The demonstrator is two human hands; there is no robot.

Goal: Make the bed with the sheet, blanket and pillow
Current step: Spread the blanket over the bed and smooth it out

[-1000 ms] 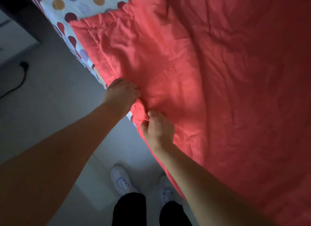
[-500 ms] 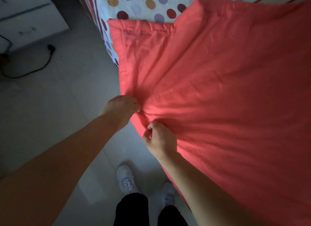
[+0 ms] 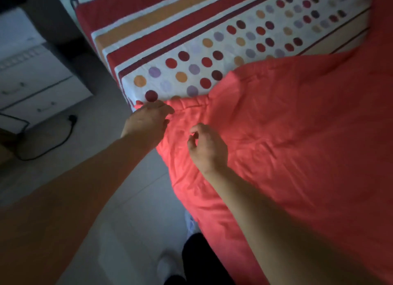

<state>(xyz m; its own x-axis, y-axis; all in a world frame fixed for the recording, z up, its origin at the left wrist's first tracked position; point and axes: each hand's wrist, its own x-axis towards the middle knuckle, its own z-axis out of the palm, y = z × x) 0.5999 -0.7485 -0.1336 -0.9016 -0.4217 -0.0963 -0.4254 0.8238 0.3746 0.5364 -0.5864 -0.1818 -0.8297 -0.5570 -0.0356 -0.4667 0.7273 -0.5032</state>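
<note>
A coral-red blanket (image 3: 297, 136) covers the right side of the bed and hangs over its near edge. Its top left corner lies by the bed's side edge, on the fitted sheet (image 3: 191, 51) with coloured dots and red, orange and white stripes. My left hand (image 3: 148, 121) is on that corner, with thumb and fingers closed on the hem. My right hand (image 3: 207, 146) hovers just above the blanket a little to the right, fingers loosely curled and holding nothing. No pillow is in view.
Pale tiled floor (image 3: 95, 157) runs along the bed's left side. A white drawer unit (image 3: 32, 83) stands at the far left with a black cable and plug (image 3: 72, 119) on the floor before it. My legs and shoe (image 3: 170, 265) are at the bottom.
The view has swung up toward the head of the bed. My left hand slid along the blanket's edge to its top corner. My right hand let go of the edge.
</note>
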